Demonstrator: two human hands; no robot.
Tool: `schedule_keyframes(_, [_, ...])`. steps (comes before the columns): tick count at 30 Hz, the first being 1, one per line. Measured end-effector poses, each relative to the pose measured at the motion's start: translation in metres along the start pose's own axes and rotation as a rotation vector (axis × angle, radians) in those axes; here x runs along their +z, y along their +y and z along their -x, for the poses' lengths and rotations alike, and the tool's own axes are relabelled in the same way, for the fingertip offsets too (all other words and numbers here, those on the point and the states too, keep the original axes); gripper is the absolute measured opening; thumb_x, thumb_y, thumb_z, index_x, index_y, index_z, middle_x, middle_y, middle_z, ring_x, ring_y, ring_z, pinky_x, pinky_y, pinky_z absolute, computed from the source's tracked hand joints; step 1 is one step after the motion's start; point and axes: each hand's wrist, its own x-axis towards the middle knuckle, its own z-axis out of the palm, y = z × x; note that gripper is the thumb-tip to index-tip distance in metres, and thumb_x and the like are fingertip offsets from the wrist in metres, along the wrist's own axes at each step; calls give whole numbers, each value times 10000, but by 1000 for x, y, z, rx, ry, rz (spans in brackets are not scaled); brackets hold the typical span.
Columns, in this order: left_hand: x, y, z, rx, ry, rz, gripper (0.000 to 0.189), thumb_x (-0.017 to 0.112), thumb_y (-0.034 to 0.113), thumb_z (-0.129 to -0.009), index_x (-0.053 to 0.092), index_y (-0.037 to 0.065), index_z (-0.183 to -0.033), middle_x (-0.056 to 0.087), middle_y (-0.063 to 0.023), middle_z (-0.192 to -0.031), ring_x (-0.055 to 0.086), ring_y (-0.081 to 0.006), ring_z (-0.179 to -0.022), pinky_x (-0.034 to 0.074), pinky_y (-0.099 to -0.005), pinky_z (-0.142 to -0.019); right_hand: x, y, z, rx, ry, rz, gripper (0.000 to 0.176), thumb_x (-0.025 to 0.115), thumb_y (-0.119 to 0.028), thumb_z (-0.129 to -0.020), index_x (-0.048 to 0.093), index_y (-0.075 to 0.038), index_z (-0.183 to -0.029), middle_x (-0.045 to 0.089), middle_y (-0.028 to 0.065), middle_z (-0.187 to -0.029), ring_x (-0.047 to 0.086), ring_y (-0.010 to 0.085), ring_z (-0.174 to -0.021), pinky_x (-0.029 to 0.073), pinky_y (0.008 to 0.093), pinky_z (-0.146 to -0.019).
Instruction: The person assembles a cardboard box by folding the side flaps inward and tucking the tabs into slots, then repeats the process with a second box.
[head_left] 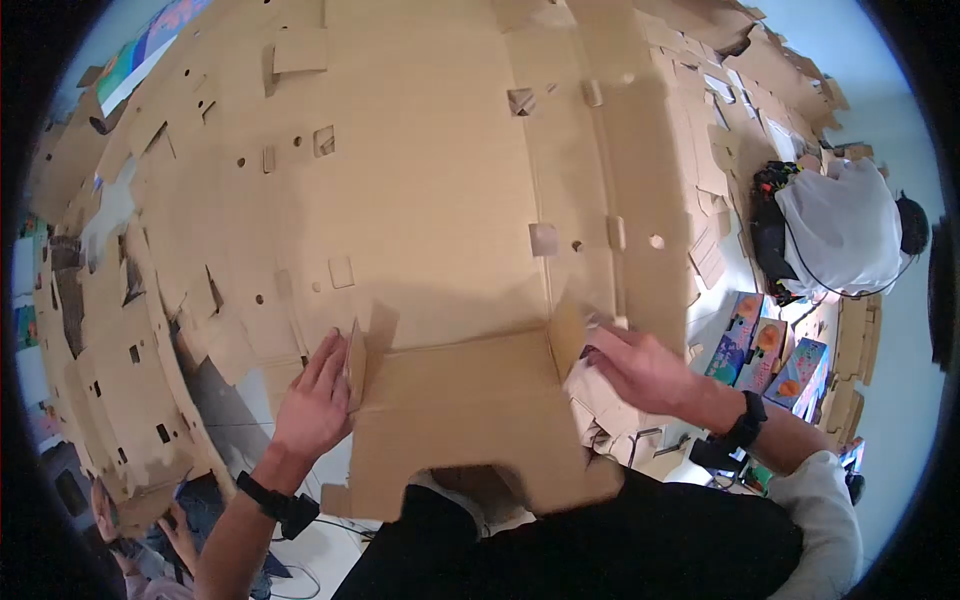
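Observation:
A brown cardboard piece point(460, 400) with a cut-out at its near edge lies at the front of a large cardboard sheet point(430, 180). Its two side flaps stand upright. My left hand point(318, 398) presses its fingers together against the outer side of the left flap point(356, 365). At the right flap point(568, 335), my right hand point(640, 368) has its fingers closed around the flap's outer edge. Both wrists carry black bands.
Colourful printed boxes point(765, 355) lie at the right. Beyond them a person in a white top point(845, 225) bends over. Another person's hands point(105, 510) show at the lower left beside more cardboard point(100, 400). Cables cross the floor.

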Motion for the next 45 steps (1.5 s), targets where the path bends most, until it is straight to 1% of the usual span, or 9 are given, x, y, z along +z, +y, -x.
schedule_keyframes(3, [0, 8, 7, -79, -104, 171, 419, 810, 287, -844, 768, 5, -1152, 644, -195, -1388, 585, -399, -1401, 637, -482, -948, -7, 57, 18, -164, 128, 302, 417, 658, 35, -801, 707, -74, -1201, 675, 144, -1059, 720, 376, -1015, 620, 469, -841])
schedule_keyframes(6, [12, 9, 13, -50, -125, 141, 322, 779, 304, -888, 772, 51, -1086, 691, -151, -1223, 689, -374, -1199, 642, -492, -836, 9, 115, 37, 265, 247, 364, 563, 709, -11, -906, 577, -90, -1448, 623, 170, -1203, 700, 382, -1074, 626, 464, -895])
schedule_keyframes(12, [14, -2, 6, -69, -16, 253, 428, 789, 261, -831, 718, -10, -1153, 691, -180, -1229, 715, -359, -1123, 644, -481, -816, -1, 117, 44, 41, 44, 363, 897, 863, -104, -845, 433, -108, -1633, 600, 199, -1263, 690, 411, -1117, 599, 496, -954])
schedule_keyframes(18, [-17, 5, -4, -165, 87, 206, 593, 814, 129, -737, 635, -61, -1270, 652, -188, -1339, 734, -356, -1096, 654, -459, -818, -19, 96, 26, -59, 264, 47, 592, 740, -234, -993, 561, -47, -1526, 600, 231, -1301, 687, 356, -1090, 595, 416, -891])
schedule_keyframes(22, [-22, 6, -12, -74, 76, 201, 556, 753, 134, -820, 589, -65, -1312, 624, -170, -1405, 745, -354, -1029, 637, -456, -836, -32, 45, -15, 398, 422, -249, 612, 683, -188, -974, 561, -39, -1554, 716, 207, -1048, 714, 270, -815, 583, 393, -797])
schedule_keyframes(25, [-27, 7, -19, -40, 18, 185, 552, 725, 146, -852, 600, -31, -1360, 621, -155, -1447, 764, -335, -994, 657, -452, -781, -49, 7, -28, 122, 638, -152, 601, 675, -201, -994, 559, -69, -1569, 704, 209, -863, 676, 259, -631, 555, 372, -683])
schedule_keyframes(30, [-45, 14, -29, -58, -40, 395, 532, 671, 138, -887, 589, -4, -1393, 658, -150, -1354, 767, -345, -913, 643, -471, -740, -72, -36, -41, -174, 208, -1, 462, 659, -214, -1034, 640, -109, -1484, 754, 192, -939, 713, 337, -671, 566, 410, -669])
schedule_keyframes(39, [-10, -2, -18, -139, 93, 595, 498, 792, 78, -836, 630, 40, -1306, 604, -194, -1374, 624, -424, -1251, 549, -483, -1064, -1, -35, -119, -406, -58, 445, 308, 645, -370, -1076, 710, -162, -1293, 772, 75, -970, 750, 270, -807, 585, 398, -726])
schedule_keyframes(45, [78, -64, 83, -925, 327, 390, 519, 785, 103, -940, 567, 102, -1411, 527, -242, -1524, 482, -419, -1467, 442, -528, -1174, 9, -26, -103, -483, 127, 357, 226, 635, -329, -1078, 697, -157, -1210, 687, 33, -890, 730, 274, -755, 596, 426, -681])
